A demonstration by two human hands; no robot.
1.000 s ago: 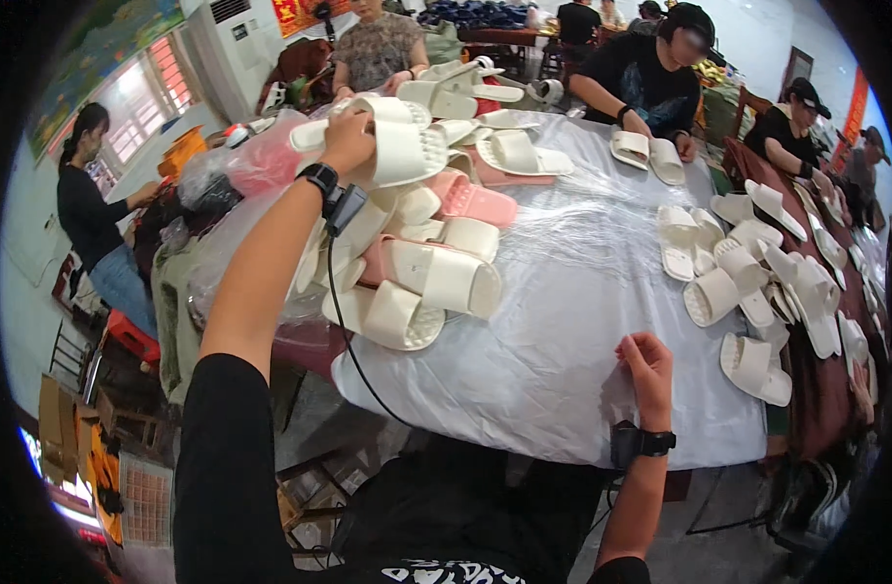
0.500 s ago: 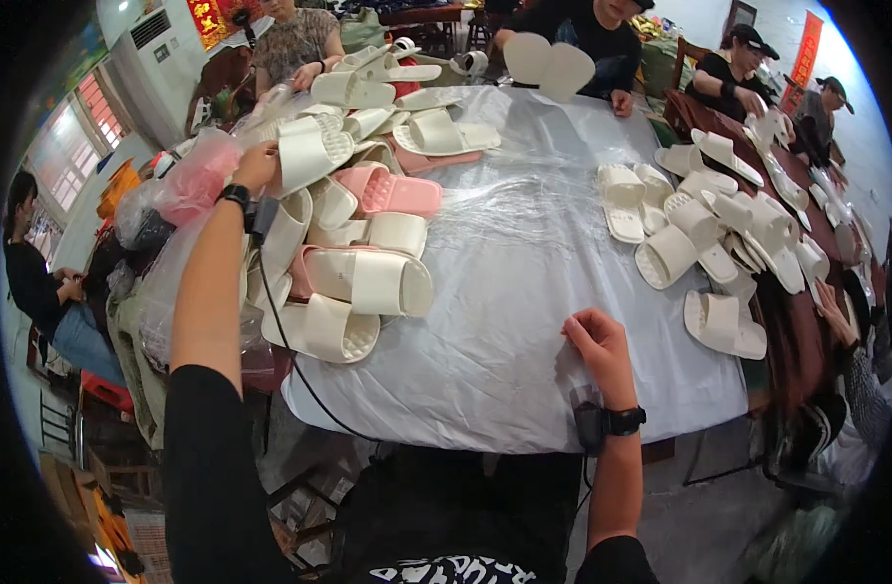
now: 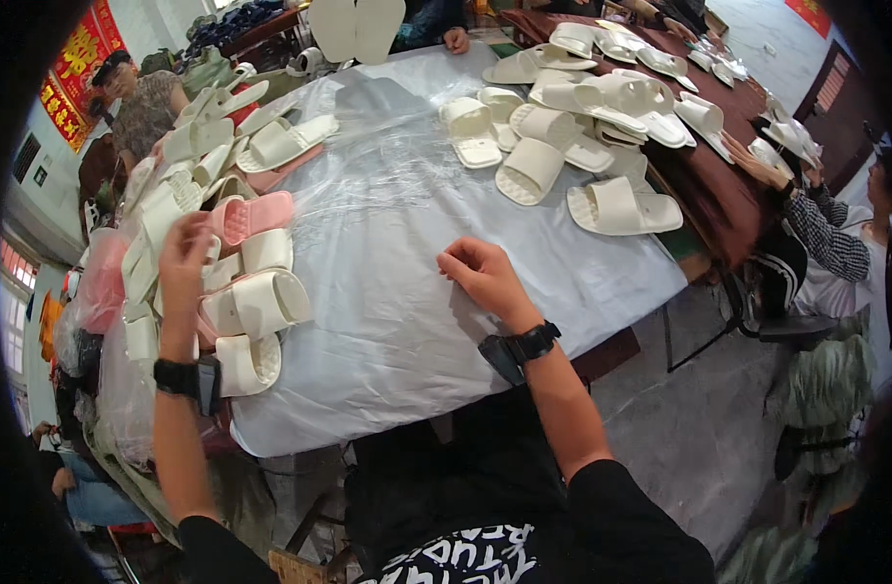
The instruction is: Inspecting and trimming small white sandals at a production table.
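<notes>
My left hand (image 3: 185, 265), with a black watch on the wrist, is raised over a heap of white slippers (image 3: 256, 302) at the table's left side. Its back faces me, so what its fingers hold is hidden. A pink slipper (image 3: 253, 216) lies just right of its fingertips. My right hand (image 3: 480, 275), also wearing a black watch, rests with curled fingers on the clear plastic sheet (image 3: 387, 195) that covers the pale table (image 3: 368, 380). Nothing shows in that hand.
A second group of white slippers (image 3: 582, 127) lies at the far right of the table, beside a brown table (image 3: 718, 185) with more. A person in a checked sleeve (image 3: 825, 229) works at the right. Another person (image 3: 144, 107) sits at the back left. A pink bag (image 3: 100, 282) hangs at the left edge.
My left hand has drawn back from the far slippers to the nearer heap. My right hand has moved from the table's front edge further onto the plastic sheet. The view has swung.
</notes>
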